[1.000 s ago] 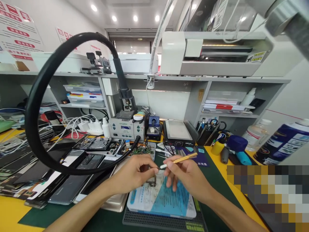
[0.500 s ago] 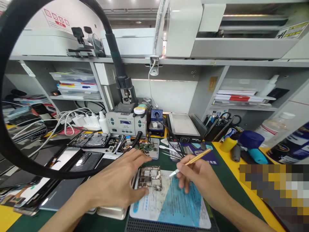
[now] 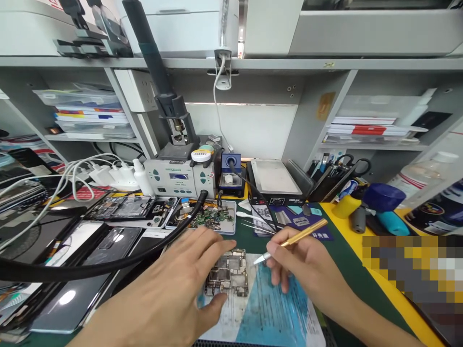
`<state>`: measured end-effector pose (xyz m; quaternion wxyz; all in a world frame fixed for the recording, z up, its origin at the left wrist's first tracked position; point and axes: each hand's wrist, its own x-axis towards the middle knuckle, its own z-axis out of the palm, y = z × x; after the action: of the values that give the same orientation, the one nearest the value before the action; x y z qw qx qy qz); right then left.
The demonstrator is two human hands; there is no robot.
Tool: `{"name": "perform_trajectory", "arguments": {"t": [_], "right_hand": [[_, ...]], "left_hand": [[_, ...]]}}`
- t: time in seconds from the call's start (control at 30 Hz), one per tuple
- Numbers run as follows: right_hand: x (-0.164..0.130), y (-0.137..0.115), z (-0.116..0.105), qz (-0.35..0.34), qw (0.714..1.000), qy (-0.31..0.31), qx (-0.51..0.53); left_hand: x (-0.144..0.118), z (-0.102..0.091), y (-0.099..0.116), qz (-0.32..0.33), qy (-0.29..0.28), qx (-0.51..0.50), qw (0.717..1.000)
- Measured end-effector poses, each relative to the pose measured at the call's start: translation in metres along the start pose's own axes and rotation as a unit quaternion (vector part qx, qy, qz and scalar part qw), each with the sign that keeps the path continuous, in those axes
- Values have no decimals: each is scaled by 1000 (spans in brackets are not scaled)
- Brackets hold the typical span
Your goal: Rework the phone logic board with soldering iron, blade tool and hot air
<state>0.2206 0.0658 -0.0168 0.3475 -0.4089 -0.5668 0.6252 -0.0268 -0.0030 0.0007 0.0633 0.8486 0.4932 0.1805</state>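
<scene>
**Board pinned, tool poised at the repair bench**

Closest to my viewpoint, my left hand (image 3: pixel 173 294) lies spread flat over the near-left edge of the blue-and-white mat (image 3: pixel 267 313), fingers extended and the thumb tucked against the lower corner of a bare phone circuit board (image 3: pixel 228 273). It grips nothing; it only steadies the board, which rests on the mat's upper left part. Just to the right, my right hand (image 3: pixel 307 270) is curled in a pen hold around a slim gold-handled tool (image 3: pixel 294 237), whose pale tip points down and left, hanging near the board's upper right edge but apart from it.

By my judgement the work on the board is at an early or middle point: the board is out of its phone, laid down and held, yet the tip has not made contact, and I cannot tell what, if anything, has been done on the board's surface.

Beyond the hands, a small tray of green board fragments (image 3: pixel 210 218) and an opened phone chassis (image 3: pixel 130 210) lie on the green bench mat (image 3: pixel 325 250). A thick black hose (image 3: pixel 108 262) sweeps from the left up to the rework station (image 3: pixel 179 177). Farther back stand a blue soldering stand (image 3: pixel 230 173), a heating plate (image 3: pixel 273 179) and grey shelving (image 3: pixel 231 62) with stacked papers.
</scene>
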Motion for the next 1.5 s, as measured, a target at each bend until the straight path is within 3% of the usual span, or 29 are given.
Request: {"name": "perform_trajectory", "arguments": {"t": [0.4, 0.67, 0.83, 1.1, 1.37, 1.5], "right_hand": [[-7, 6, 1, -54, 997, 56, 30], [-23, 4, 2, 11, 999, -36, 34], [-23, 3, 4, 15, 999, -34, 13], [-31, 5, 6, -75, 997, 16, -27], [-41, 7, 7, -198, 962, 12, -188], [-48, 11, 13, -231, 956, 31, -179]], "left_hand": [[3, 13, 15, 79, 38, 2, 996], [3, 13, 13, 71, 35, -14, 997], [2, 17, 12, 74, 44, -11, 996], [2, 21, 11, 77, 62, -26, 995], [0, 22, 10, 100, 99, -12, 990], [1, 22, 10, 108, 110, -12, 988]]}}
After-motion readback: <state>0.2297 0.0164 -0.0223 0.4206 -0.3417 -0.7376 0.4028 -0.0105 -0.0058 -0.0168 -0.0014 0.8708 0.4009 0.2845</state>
